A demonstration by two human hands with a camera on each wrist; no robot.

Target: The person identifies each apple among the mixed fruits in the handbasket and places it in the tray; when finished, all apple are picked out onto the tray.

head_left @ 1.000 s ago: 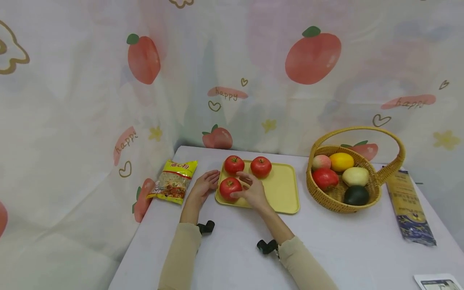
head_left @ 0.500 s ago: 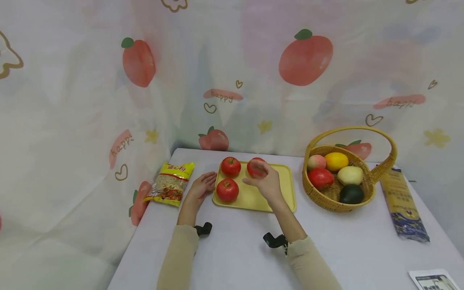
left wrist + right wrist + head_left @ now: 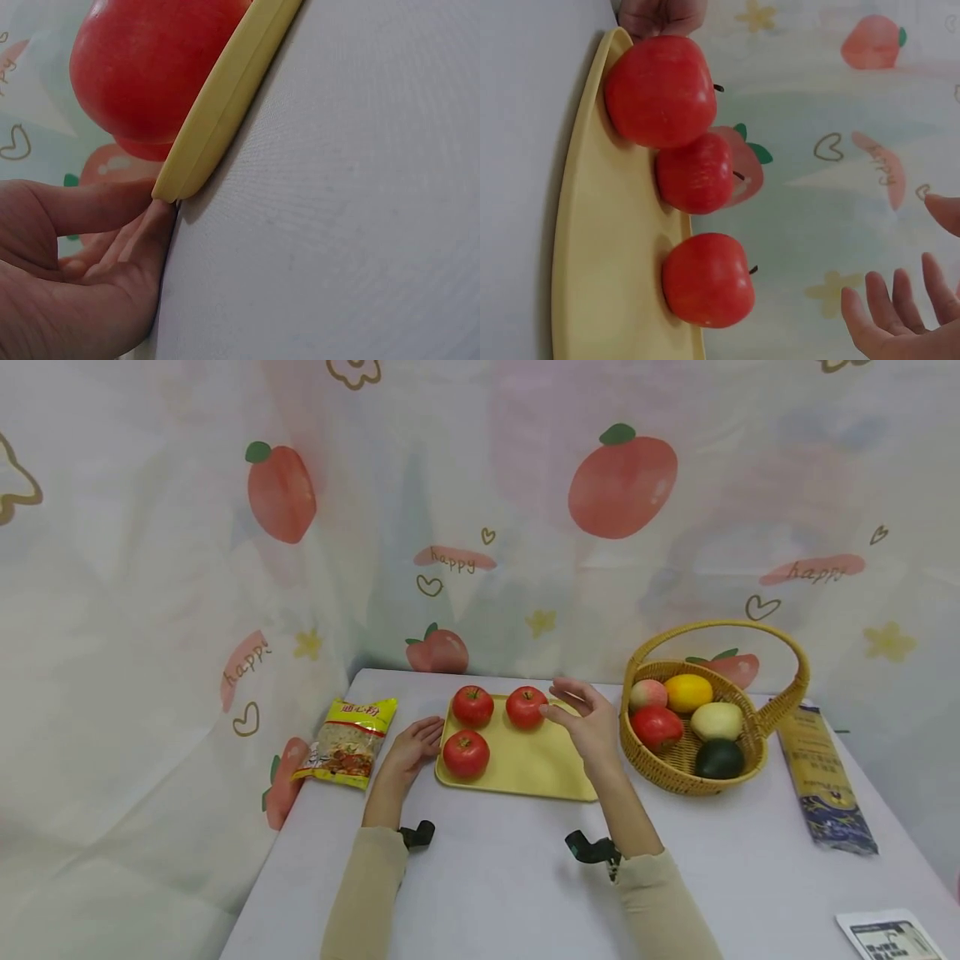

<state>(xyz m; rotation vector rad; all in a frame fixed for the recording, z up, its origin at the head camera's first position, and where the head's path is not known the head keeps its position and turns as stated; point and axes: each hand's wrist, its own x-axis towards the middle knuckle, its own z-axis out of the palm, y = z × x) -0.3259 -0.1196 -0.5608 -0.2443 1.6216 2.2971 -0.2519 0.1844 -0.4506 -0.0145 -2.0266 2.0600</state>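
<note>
Three red apples rest on a yellow tray (image 3: 536,768): a front-left apple (image 3: 466,754), a back-left apple (image 3: 472,706) and a back-middle apple (image 3: 526,707). My left hand (image 3: 408,752) lies beside the tray's left edge; in the left wrist view its digits touch the tray's rim (image 3: 214,112). Raised over the tray's right end, my right hand (image 3: 596,727) has spread fingers and holds nothing. Part of the tray's right edge is hidden behind it. The right wrist view shows those fingers (image 3: 889,311) apart from the nearest apple (image 3: 709,281).
A wicker basket (image 3: 652,768) with a tall handle stands right of the tray, holding several fruits. Left of the tray lies a yellow food packet (image 3: 348,743). A gold and blue packet (image 3: 828,785) lies at the far right, and a white card (image 3: 888,935) near the front.
My right hand has left the front-left apple and moved right across the tray, lifting away from the apples. My left hand stays at the tray's left edge. The view has shifted slightly.
</note>
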